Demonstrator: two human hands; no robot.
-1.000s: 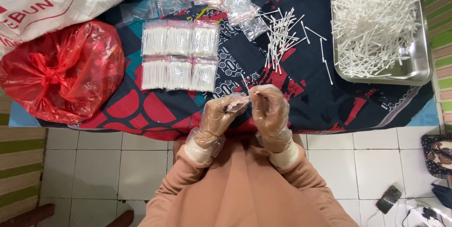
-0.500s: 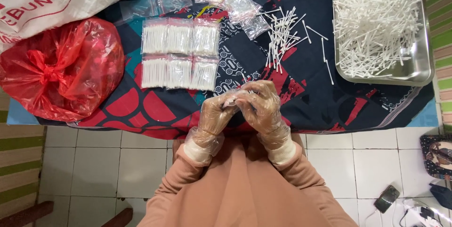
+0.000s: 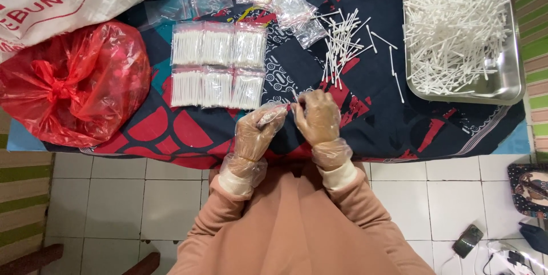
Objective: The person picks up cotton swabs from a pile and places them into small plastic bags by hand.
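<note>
Plastic-gloved left hand (image 3: 256,133) and right hand (image 3: 317,116) pinch a small packet (image 3: 273,116).

A low surface (image 3: 365,132) draped in a dark cloth patterned red and white stands over a white tiled floor (image 3: 114,201). A steel tray (image 3: 508,81) heaped with white cotton swabs fills its right end; loose swabs (image 3: 341,47) and six filled clear packets (image 3: 218,65) lie mid-surface, empty clear bags (image 3: 291,7) along the far edge, a red plastic bag (image 3: 68,81) and a white sack (image 3: 63,1) at the left end.
</note>
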